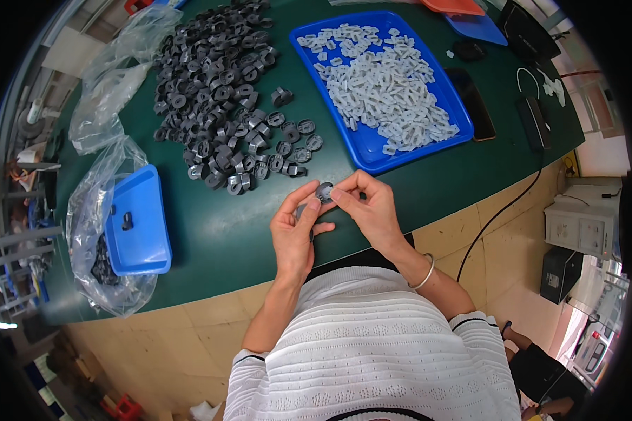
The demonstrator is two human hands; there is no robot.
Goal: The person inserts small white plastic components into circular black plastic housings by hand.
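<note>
- Green table fills the view; at far left a clear bag is wrapped around a small blue tray.
- A heap of dark parts is spread ahead, just beyond the hands.
- The left hand is pinched on a dark round part, its flat face turned up toward the camera; no long axis can be told.
- The right hand is pinched on the same part, held between both sets of fingertips above the table edge.
- A large blue tray of pale pieces lies right.
</note>
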